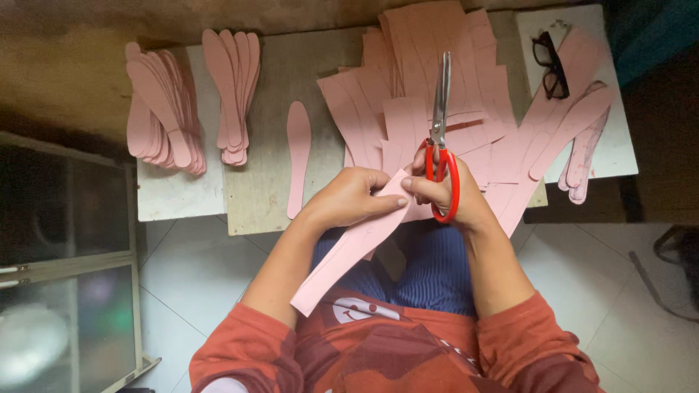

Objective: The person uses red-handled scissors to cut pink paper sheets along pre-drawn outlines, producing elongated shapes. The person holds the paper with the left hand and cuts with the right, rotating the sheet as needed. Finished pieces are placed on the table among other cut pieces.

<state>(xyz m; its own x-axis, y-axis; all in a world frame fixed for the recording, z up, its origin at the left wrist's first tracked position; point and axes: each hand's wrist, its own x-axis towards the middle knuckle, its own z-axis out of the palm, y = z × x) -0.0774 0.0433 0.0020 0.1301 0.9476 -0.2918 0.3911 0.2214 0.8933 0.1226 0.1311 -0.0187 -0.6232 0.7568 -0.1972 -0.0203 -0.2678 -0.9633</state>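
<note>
Your left hand (pixel 349 198) pinches the upper end of a long pink strip (pixel 348 251), thumb on top and fingers curled underneath, closed firmly on it. The strip runs from your hands down and to the left, across your lap, its lower end hanging free. Your right hand (pixel 445 195) has its fingers through the red handles of the scissors (pixel 441 138), blades closed and pointing away from you over the table (pixel 255 182); its fingertips also press the strip's upper edge just beside your left thumb.

The strip looks thin and light, like card or foam sheet: it bends under its own weight but keeps a flat face, so it will likely flop if held only at one end. Hold it close to where the blades work, as your left hand does.

On the table lie a heap of pink sheets (pixel 437 65), two stacks of cut paddle shapes (pixel 164 109), one single cut shape (pixel 298 156), and black glasses (pixel 551 64).
</note>
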